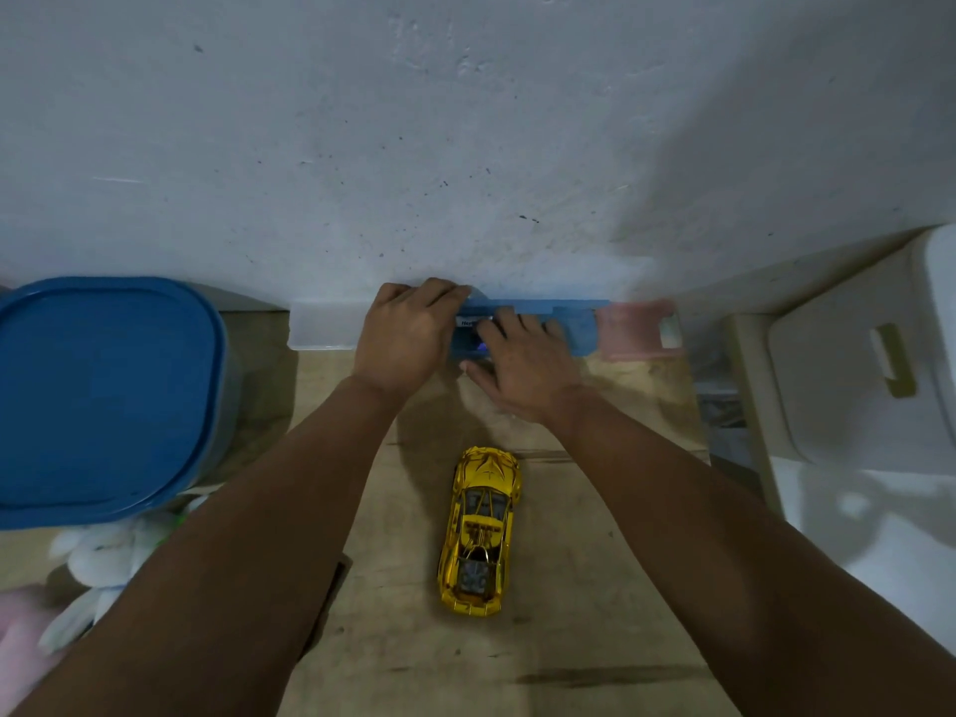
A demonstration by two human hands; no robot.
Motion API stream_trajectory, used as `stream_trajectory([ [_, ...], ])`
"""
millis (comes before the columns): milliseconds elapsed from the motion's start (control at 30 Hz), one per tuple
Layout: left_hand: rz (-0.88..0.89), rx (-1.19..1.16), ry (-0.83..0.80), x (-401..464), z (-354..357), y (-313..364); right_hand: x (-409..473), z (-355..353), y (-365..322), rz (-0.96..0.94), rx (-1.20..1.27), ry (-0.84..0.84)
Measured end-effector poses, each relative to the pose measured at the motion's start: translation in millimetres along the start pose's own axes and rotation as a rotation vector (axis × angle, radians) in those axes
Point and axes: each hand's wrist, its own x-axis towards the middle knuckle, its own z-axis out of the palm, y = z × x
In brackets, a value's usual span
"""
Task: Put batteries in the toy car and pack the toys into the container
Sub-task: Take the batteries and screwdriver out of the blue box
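Wooden board (595, 587), yellow toy car (480, 530), blue case (564, 323) on it

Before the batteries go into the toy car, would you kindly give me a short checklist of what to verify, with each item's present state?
1. Toy car within reach, lying free on the board: ok.
2. Blue case by the wall steadied by left hand: ok.
3. Right hand on the case: ok; whether it is open, cannot tell.
4. Batteries in view: cannot tell, hidden by the hands.
5. Car's battery compartment accessible: not ok, car sits wheels down.
6. Container open for packing: not ok, blue lid on.
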Motion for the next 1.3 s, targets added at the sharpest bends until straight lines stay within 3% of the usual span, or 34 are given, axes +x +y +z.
stream_trajectory([
  [267,-0.052,-0.038,-0.028,-6,0,4,3,-2,0,0.06,0.151,-0.022],
  [733,0.024,-0.031,-0.155,-17,-6,-4,8,-6,9,-0.041,0.038,-0.056],
  [1067,0.021,0.013,-0.191,-16,-3,-5,8,-1,13,-0.058,0.086,0.011],
  [1300,-0.026,0.006,-0.197,-15,-4,2,10,-5,17,-0.072,0.145,-0.035],
])
